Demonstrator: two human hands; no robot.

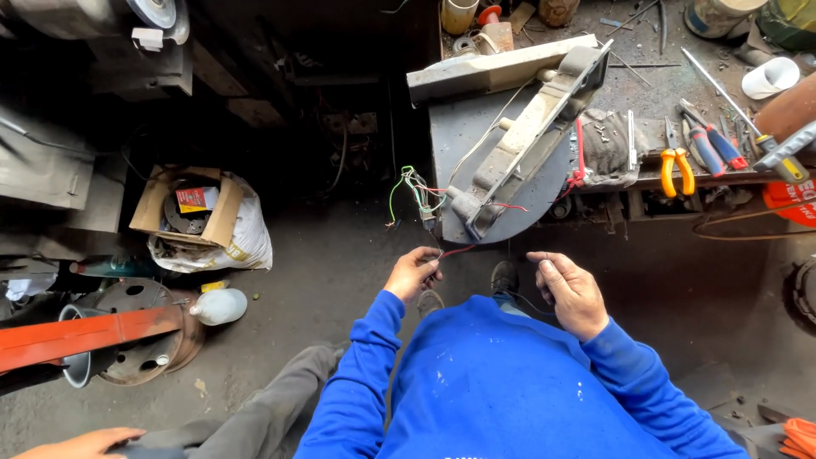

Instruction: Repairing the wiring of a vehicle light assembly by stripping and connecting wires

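Observation:
My left hand (413,274) pinches a thin red wire (456,251) that runs up toward a long grey metal housing (529,136) lying slantwise over the workbench edge. A bundle of green, white and red wires (414,189) hangs from the housing's lower end, just above my left hand. My right hand (568,291) is half curled beside it and holds a thin dark wire (527,299) that loops down over my blue sweatshirt.
The workbench (463,127) carries orange-handled pliers (677,168), blue-and-red pliers (716,144), a long screwdriver (736,115) and a dark glove (605,144). A cardboard box on a white sack (204,217), a plastic bottle (219,306) and a rusty round plate (140,331) lie on the floor at left. Another person's hand (81,444) shows at bottom left.

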